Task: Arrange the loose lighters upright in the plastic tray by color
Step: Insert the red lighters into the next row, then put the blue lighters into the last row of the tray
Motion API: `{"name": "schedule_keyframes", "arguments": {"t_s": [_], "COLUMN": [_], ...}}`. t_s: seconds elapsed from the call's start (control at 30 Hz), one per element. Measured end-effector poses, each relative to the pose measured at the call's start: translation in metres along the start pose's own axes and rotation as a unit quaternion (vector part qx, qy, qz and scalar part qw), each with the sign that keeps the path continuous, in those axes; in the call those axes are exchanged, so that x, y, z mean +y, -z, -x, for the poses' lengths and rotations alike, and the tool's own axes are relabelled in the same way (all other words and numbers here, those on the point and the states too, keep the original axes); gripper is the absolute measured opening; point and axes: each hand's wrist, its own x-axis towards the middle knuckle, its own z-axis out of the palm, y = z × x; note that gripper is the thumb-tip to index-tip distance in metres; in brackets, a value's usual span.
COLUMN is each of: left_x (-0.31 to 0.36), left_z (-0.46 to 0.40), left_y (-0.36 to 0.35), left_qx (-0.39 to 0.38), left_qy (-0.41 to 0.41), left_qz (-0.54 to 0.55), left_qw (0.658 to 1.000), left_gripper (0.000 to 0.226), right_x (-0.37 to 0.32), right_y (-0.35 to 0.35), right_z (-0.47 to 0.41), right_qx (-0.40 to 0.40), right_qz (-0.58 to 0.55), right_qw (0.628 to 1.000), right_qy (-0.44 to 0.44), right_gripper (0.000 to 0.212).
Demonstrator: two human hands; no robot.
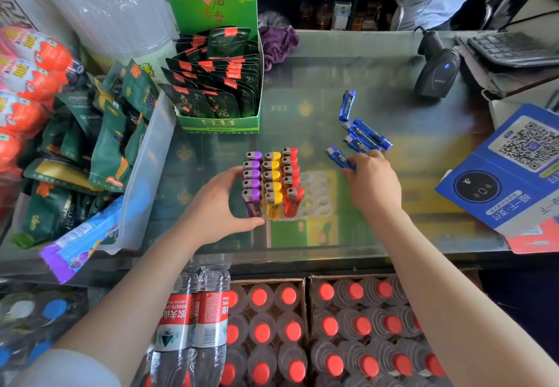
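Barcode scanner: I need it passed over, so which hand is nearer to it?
Right. The right hand, holding a blue lighter, lies below-left of the barcode scanner; the left hand grips the tray's far side, farther away.

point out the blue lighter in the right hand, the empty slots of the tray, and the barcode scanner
blue lighter (338,157), head view, on its blue body above the fingers
plastic tray (317,193), head view, on the empty white slots right of the red row
barcode scanner (437,69), head view, on its dark head
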Motion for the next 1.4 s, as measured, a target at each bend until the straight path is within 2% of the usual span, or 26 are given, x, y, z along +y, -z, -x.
{"name": "schedule_keyframes", "arguments": {"t_s": [0.17,0.23,0.3,0.37,0.57,0.73,0.87,1.17,1.27,1.4], "left_x": [-0.003,-0.002,-0.001,0.000,-0.001,0.000,-0.002,0.000,0.001,-0.004], "left_z": [0.015,0.020,0.024,0.024,0.025,0.025,0.024,0.024,0.023,0.015], "left_y": [-0.003,-0.006,-0.007,-0.008,-0.008,-0.008,-0.008,-0.008,-0.007,-0.002], "left_qx": [-0.004,0.010,0.026,0.032,0.027,0.028,0.025,0.015,0.010,0.036], "left_qy": [-0.005,-0.006,-0.013,-0.016,-0.009,-0.009,-0.006,-0.008,-0.015,-0.021], "left_qz": [0.002,0.007,0.009,0.012,0.013,0.018,0.028,0.029,0.016,-0.021], "left_qw": [1.000,1.000,1.000,0.999,1.000,0.999,0.999,0.999,1.000,0.999], "left_gripper": [0.087,0.087,0.086,0.086,0.087,0.085,0.084,0.083,0.083,0.079], "right_x": [-0.009,-0.015,-0.025,-0.033,-0.040,-0.037,-0.035,-0.028,-0.028,-0.023], "right_y": [0.003,0.005,0.011,0.013,-0.005,-0.007,-0.007,-0.019,-0.018,-0.001], "right_z": [0.011,0.018,0.027,0.033,0.036,0.031,0.029,0.023,0.021,0.003], "right_qx": [-0.018,-0.001,0.000,-0.014,-0.039,0.009,0.002,0.028,0.011,-0.102], "right_qz": [-0.051,-0.159,-0.289,-0.350,-0.290,-0.226,-0.223,-0.188,-0.200,-0.148], "right_qw": [0.998,0.986,0.955,0.933,0.948,0.960,0.956,0.966,0.966,0.961], "right_qy": [0.037,0.055,0.065,0.078,0.124,0.168,0.189,0.175,0.162,0.208], "right_gripper": [0.017,0.014,0.011,0.010,0.010,0.014,0.014,0.021,0.019,0.028]}}
